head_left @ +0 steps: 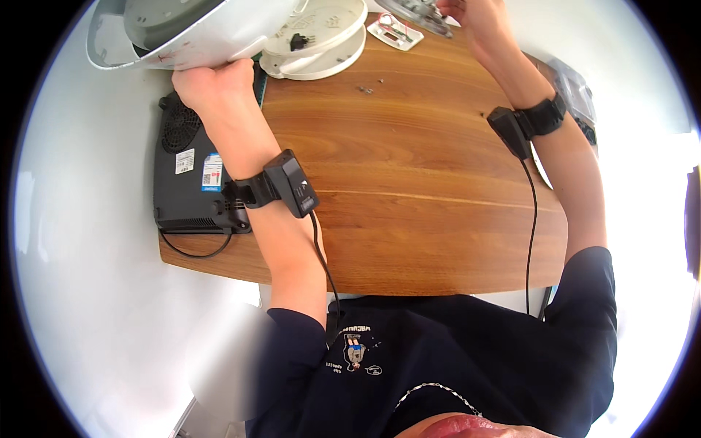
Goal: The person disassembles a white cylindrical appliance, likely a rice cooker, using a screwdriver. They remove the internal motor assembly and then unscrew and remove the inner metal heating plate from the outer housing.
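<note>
At the upper left, my left hand (215,82) is closed at the lower edge of a large round white housing (212,36), which is tilted and has a grey pot-like part (164,25) inside. Most of that hand's fingers are hidden by the housing. Up at the top edge, my right hand (478,22) has its fingers bent at the rim of a grey round plate-like part (420,13). The picture's edge cuts off some of this part and the hand.
Beside the housing lie round cream-white covers (321,62) and a black plug-like piece (299,41). A small white panel with wires (395,31) and loose screws (365,90) are on the wooden table (423,197). A black appliance (186,182) stands left; a clear plastic box (573,87) lies right.
</note>
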Motion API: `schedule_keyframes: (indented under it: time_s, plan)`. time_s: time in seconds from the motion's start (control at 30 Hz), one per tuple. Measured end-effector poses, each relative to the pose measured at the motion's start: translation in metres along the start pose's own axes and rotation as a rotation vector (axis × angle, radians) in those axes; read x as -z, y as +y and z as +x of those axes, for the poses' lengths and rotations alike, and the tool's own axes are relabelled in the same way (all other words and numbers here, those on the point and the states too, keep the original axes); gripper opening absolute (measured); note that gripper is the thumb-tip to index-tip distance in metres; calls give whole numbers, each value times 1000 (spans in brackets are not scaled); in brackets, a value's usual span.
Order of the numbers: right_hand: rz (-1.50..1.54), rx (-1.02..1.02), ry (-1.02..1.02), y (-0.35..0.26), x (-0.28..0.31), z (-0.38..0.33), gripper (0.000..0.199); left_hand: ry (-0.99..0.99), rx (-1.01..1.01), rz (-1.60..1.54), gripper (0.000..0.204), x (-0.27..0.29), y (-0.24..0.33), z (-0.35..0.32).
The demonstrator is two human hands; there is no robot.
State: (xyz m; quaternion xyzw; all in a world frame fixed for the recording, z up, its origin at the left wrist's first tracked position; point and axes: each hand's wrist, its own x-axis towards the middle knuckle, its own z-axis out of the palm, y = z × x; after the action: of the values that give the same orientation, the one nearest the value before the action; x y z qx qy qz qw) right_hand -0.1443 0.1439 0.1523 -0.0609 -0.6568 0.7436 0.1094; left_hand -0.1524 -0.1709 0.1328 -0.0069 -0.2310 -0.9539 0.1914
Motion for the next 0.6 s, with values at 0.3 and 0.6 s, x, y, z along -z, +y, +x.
schedule_keyframes:
  time_s: [0.3, 0.6]
  plan:
    - [-619, 317, -110, 15, -105, 54, 24, 102, 57, -99, 38, -8, 2, -10]
    - [-1005, 477, -173, 85, -123, 102, 35, 85, 97, -131, 46, 4, -9, 5]
